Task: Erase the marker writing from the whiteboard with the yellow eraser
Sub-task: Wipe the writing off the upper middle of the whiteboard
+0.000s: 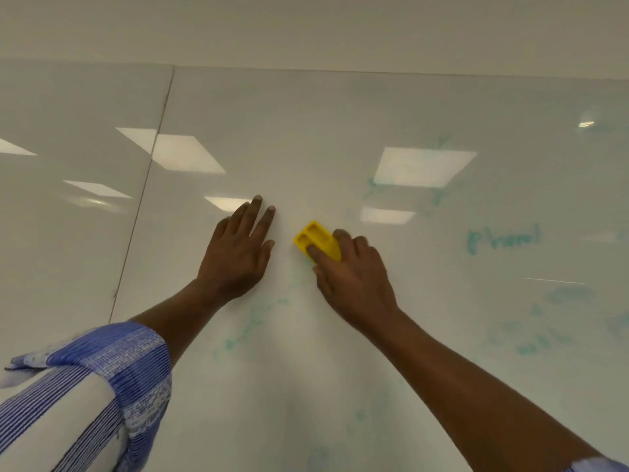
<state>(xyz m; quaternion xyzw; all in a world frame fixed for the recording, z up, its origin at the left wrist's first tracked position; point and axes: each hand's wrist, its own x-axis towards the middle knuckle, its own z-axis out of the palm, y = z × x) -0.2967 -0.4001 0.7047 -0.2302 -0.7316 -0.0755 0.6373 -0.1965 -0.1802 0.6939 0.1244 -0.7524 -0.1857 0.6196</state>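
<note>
While left hand [238,257] flat on whiteboard [306,131], right hand [354,277] fingers [316,252] round yellow eraser [315,234], teal writing [503,240] nearby.

Over to my right on the whiteboard [306,131], one teal marker word [503,240] shows: it begins like "Ph", the rest too smeared to read. The other teal smudges [544,335] below it, nothing legible there.
</note>
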